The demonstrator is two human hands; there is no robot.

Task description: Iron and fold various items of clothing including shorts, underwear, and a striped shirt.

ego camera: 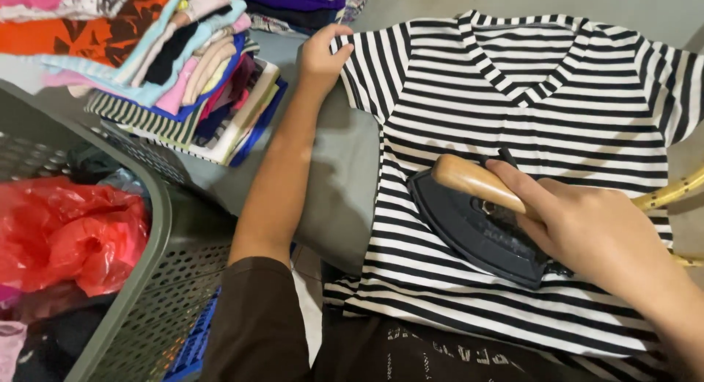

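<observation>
Standing right by them: far left there's a grey perforated laundry basket [158, 228] with a red plastic bag [70, 232] stuffed in it, looks like a catch-all for stuff not sorted yet. Just behind it sits a stack of folded clothes [183, 81], kept off to the side so it's out of the iron's way. Then the left hand [323, 56], fingers curled closed on the sleeve edge of the black-and-white striped shirt [528, 111], I'd guess pulling it flat so it doesn't bunch. The shirt lies spread face-up on a grey padded surface [341, 169], neckline away from the person. On its lower middle sits a dark iron [477, 224], sole down, and the right hand [594, 232] is wrapped tight around its wooden handle [469, 180], pressing it onto the fabric.
</observation>
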